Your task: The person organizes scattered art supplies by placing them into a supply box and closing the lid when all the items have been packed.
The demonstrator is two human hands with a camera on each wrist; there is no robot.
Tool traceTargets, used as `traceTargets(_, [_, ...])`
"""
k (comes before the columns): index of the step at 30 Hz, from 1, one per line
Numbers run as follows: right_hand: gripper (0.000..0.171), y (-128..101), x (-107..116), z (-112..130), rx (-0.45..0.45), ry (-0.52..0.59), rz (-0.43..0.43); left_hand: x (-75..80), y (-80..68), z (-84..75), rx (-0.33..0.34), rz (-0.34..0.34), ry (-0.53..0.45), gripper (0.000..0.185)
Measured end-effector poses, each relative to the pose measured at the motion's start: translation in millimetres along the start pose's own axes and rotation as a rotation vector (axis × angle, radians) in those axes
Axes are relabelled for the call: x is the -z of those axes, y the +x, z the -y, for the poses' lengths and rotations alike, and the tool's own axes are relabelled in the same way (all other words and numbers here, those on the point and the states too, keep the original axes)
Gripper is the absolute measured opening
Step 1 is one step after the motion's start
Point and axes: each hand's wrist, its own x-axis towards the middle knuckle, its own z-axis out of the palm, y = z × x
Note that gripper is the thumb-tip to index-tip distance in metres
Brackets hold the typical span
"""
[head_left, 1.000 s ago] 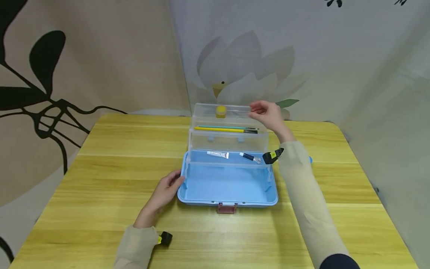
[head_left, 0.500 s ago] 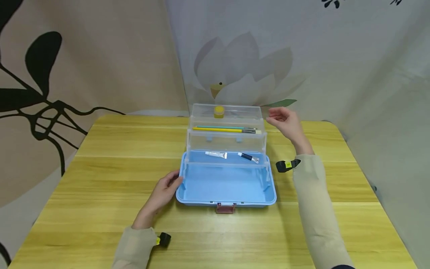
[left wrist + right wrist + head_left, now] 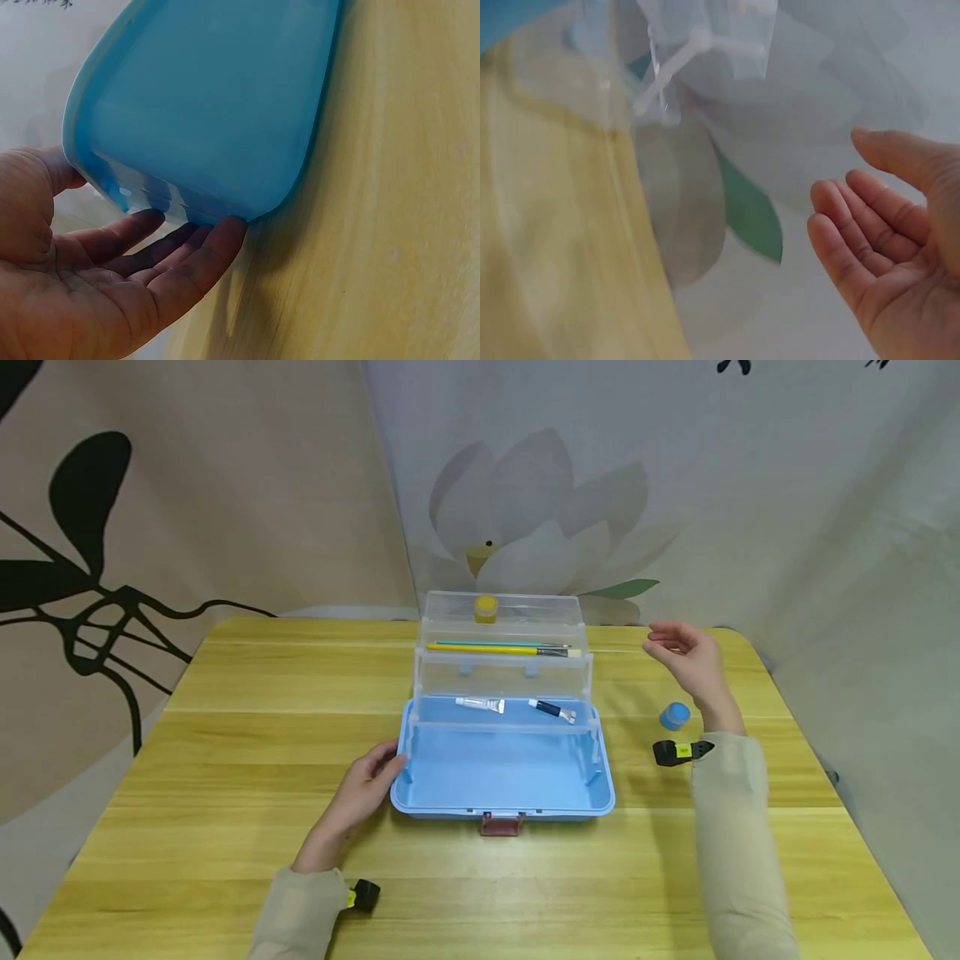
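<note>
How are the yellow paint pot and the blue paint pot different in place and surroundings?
The yellow paint pot sits in the top clear tray of the open box; the blue paint pot stands outside it on the table. The yellow pot is far from both hands; the blue pot is just below the empty right hand. Both are small, round and upright.

Even, bright light fills every view; soft shadows lie on the tabletop (image 3: 225, 760); the right wrist view is motion-blurred.
</note>
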Motion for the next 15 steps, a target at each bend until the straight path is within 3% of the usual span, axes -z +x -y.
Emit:
traceTargets(9, [0.029, -24, 20, -34, -0.119, -0.014, -0.044, 0.3, -0.2, -0.2, 0.014, 0.001, 0.006, 0.047])
traceTargets(15, [0.038, -38, 31, -64, -0.171, 0.015, -0.062, 0.1, -0.3, 0.3, 0.005, 0.003, 0.009, 0.046])
